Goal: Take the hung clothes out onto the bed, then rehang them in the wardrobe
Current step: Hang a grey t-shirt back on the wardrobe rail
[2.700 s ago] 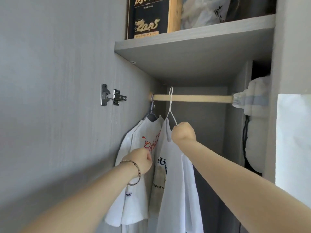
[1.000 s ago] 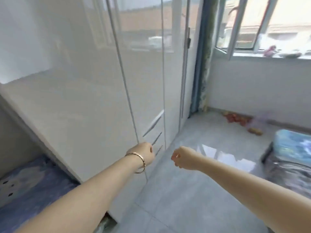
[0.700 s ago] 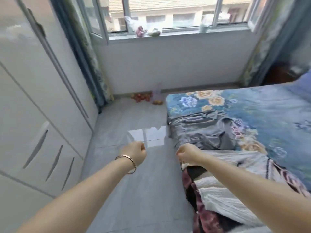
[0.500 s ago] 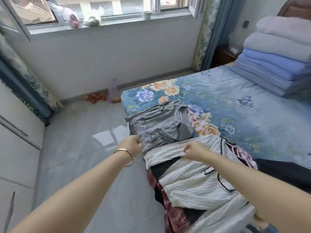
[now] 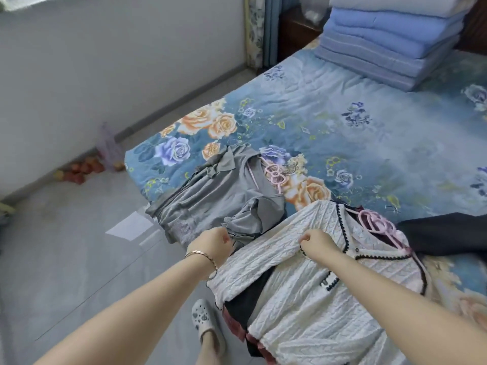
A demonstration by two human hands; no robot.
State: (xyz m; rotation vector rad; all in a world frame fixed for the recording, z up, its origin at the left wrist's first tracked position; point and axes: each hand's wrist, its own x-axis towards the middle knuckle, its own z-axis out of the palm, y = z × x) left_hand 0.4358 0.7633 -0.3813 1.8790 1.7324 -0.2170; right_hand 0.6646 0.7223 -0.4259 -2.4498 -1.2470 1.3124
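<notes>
Several clothes on hangers lie at the foot of the floral blue bed (image 5: 329, 119). A grey garment (image 5: 210, 198) on a pink hanger (image 5: 275, 176) hangs partly over the bed's edge. Beside it, a white cable-knit cardigan (image 5: 311, 293) with black trim lies on another pink hanger (image 5: 376, 222), over dark and red clothes. A black garment (image 5: 445, 235) lies to its right. My left hand (image 5: 213, 243) is a closed fist by the grey sleeve's cuff. My right hand (image 5: 319, 245) is closed on the fold of the cardigan's sleeve.
Folded blue and white quilts (image 5: 390, 38) are stacked at the head of the bed. A grey tiled floor (image 5: 66, 259) lies to the left, with fruit and a bag (image 5: 87, 167) against the wall. My foot in a white clog (image 5: 204, 322) stands by the bed's edge.
I have turned from the wardrobe, where my hands were at white shirts on the rail, round to the bed. Both fists have come down to the clothes at the bed's foot.
</notes>
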